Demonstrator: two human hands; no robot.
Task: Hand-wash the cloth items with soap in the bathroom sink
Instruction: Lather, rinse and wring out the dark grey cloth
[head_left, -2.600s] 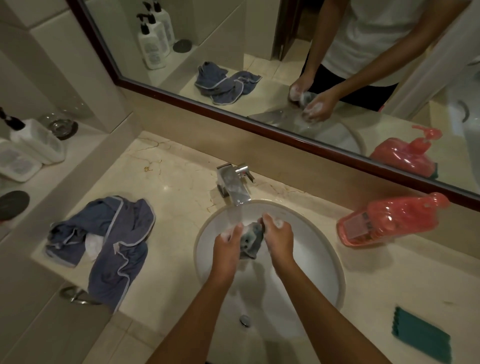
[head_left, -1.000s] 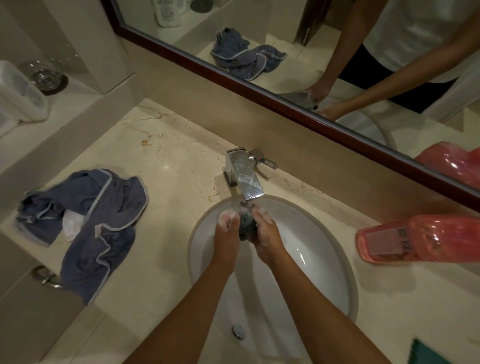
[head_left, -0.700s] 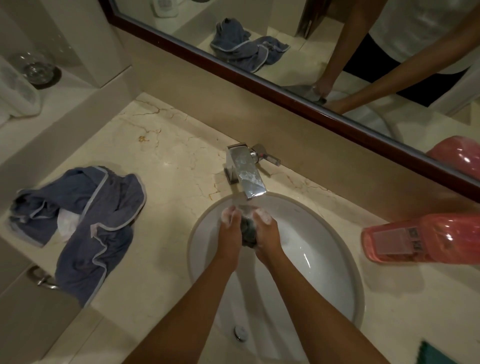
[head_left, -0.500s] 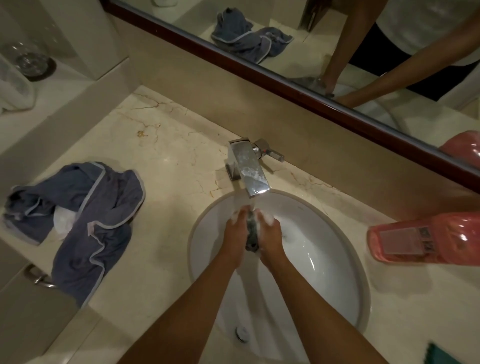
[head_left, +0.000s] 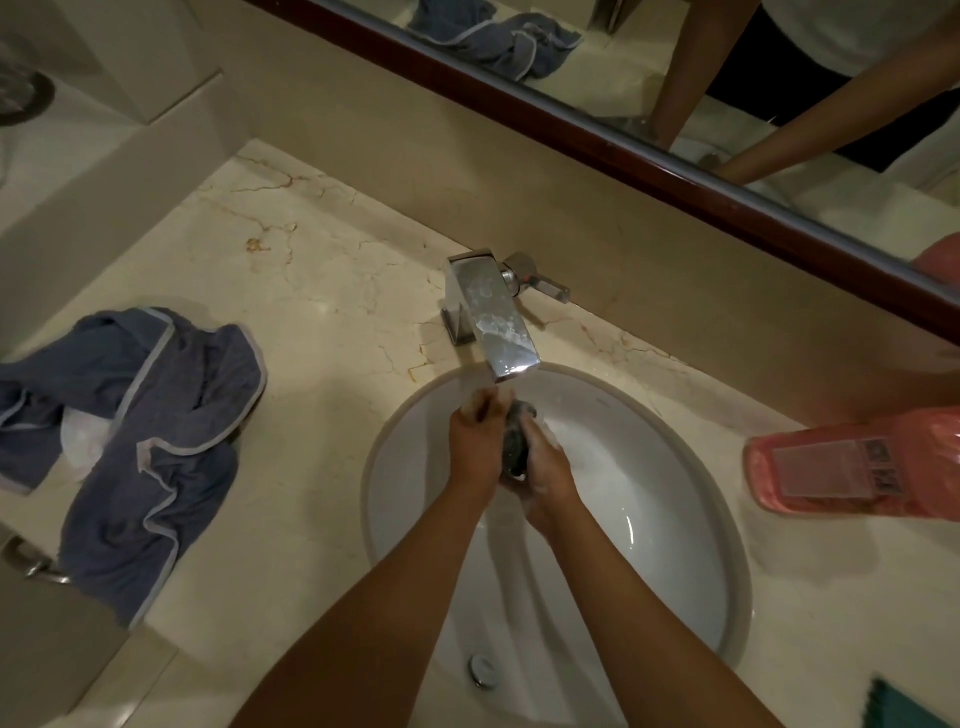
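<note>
Under the tap (head_left: 491, 321), over the back of the sink (head_left: 675, 519): left hand (head_left: 475, 441) and right hand (head_left: 543, 470) pressed together, both clamped on one small dark cloth (head_left: 517, 441) squeezed into a wad between the palms. Closer to the spout than a moment ago, and nearer each other than 2.6 s back, when the cloth hung looser between the fingers. Left fingers curled over the top toward the spout, suds on the knuckles; right palm cupped against the cloth's right side, foam along the fingers. Forearms reaching in from the near edge of the sink, converging at the cloth. Whether water is running, cannot tell.

Left of the sink, on the bench (head_left: 322, 291): a crumpled blue garment (head_left: 156, 441) with pale trim, unmoved, part of it hanging over the front edge. Right of the sink: a pink soap bottle (head_left: 852, 467) lying on its side, now partly cut off by the frame. Near right corner: a sliver of green cloth (head_left: 904, 714), less of it showing than before. Behind the tap: mirror (head_left: 675, 78) reflecting the arms and the blue garment.
</note>
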